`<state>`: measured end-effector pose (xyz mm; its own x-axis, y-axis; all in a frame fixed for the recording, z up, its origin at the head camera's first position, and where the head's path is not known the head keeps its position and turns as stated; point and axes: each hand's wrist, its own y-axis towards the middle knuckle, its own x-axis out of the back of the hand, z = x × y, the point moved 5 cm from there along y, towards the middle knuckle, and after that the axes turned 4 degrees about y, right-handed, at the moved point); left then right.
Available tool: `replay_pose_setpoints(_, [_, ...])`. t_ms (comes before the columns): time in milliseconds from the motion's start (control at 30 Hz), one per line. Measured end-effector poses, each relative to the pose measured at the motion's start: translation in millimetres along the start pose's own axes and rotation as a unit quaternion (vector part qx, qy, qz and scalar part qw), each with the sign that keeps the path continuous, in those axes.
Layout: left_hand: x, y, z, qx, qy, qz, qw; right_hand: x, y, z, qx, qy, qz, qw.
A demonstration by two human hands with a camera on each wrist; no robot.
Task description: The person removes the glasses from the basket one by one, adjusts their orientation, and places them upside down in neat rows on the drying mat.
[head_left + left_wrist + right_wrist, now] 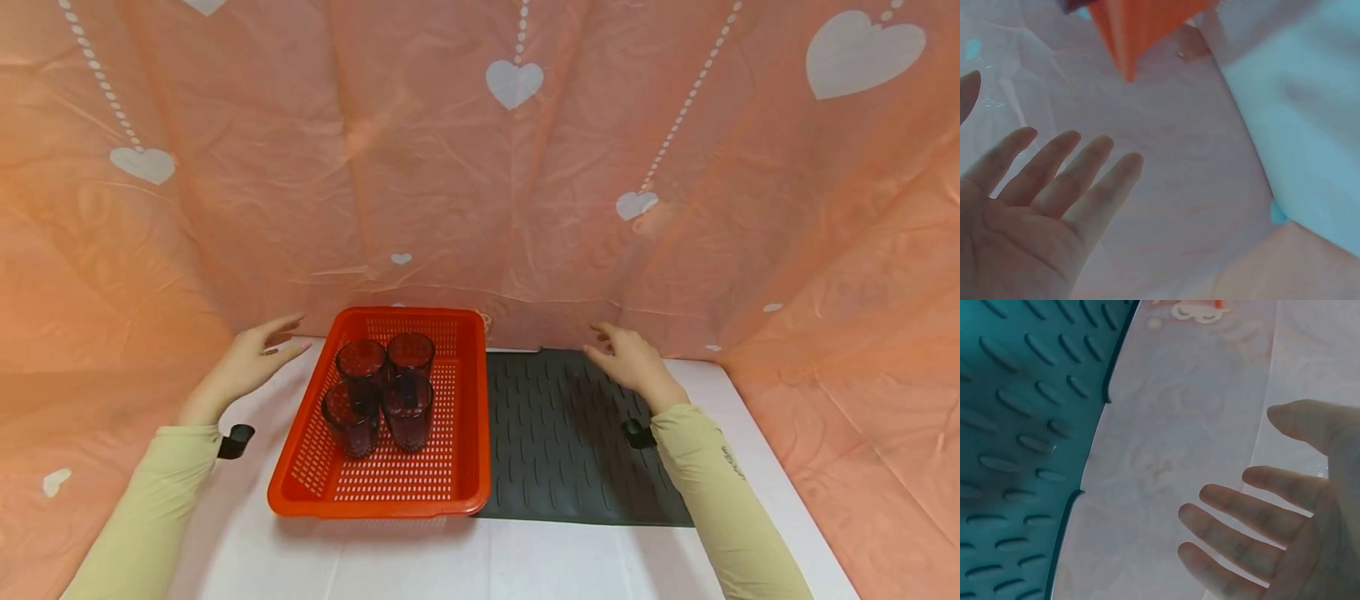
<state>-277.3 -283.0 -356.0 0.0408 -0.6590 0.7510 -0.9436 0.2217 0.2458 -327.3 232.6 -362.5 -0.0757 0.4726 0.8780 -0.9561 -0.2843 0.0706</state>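
In the head view, an orange plastic basket (480, 417) with slotted walls stands on a white table. Several dark purple drinking glasses (408, 417) are grouped upright in its left and middle part. My left hand (251, 362) is held in the air to the left of the basket, fingers apart and relaxed, touching nothing. Over a dark ribbed mat (547, 442) hovers my right hand (633, 362), its fingers loosely extended and holding nothing. Both wrist views show empty palms, the left hand (1041, 219) and the right hand (1272, 531), with fingers spread.
The mat lies flat against the basket's right side. A peach curtain (450, 192) with white hearts rises behind the table and closes in both sides. White table surface (405, 558) shows along the front. Each wrist carries a black band (237, 442).
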Motion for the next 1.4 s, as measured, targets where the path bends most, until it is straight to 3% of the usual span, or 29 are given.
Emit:
replay_pose_setpoints(267, [-0.7, 2.0, -13.1, 0.008, -0.086, 0.015, 0.9962, 3, -4.9, 3, 0.004, 0.084, -0.008, 0.9964])
replay_pose_setpoints(433, [-4.6, -0.4, -24.5, 0.027, -0.183, 0.048, 0.9815, 4, -8.3, 8, 0.007, 0.134, 0.001, 0.991])
replay_pose_setpoints(533, [-7.4, -1.9, -29.0, 0.042, -0.219, 0.076, 0.9718, 4, -11.3, 12, 0.012, 0.166, 0.019, 0.9858])
replay_pose_setpoints(633, [-9.1, -4.1, -32.2, 0.049, -0.233, 0.097, 0.9665, 2, -13.4, 15, 0.014, 0.224, 0.048, 0.9734])
replay_pose_setpoints(700, [-10.0, -6.0, -33.8, 0.051, -0.235, 0.106, 0.9648, 0, -14.6, 15, 0.012, 0.271, 0.071, 0.9599])
replay_pose_setpoints(800, [-11.4, -8.6, -34.7, 0.053, -0.23, 0.113, 0.9653, -3, -16.6, 16, 0.004, 0.333, 0.102, 0.9373])
replay_pose_setpoints(933, [-14.8, -10.4, -34.8, 0.05, -0.226, 0.124, 0.9649, -4, -19.1, 17, -0.008, 0.386, 0.113, 0.9156])
replay_pose_setpoints(1233, [-28.9, -15.7, -31.9, 0.057, -0.232, 0.176, 0.955, -11, -23.6, 22, -0.005, 0.445, 0.123, 0.8868])
replay_pose_setpoints(1400, [-37.7, -16.3, -31.7, 0.068, -0.224, 0.201, 0.9511, -12, -26.4, 21, -0.004, 0.463, 0.126, 0.8774])
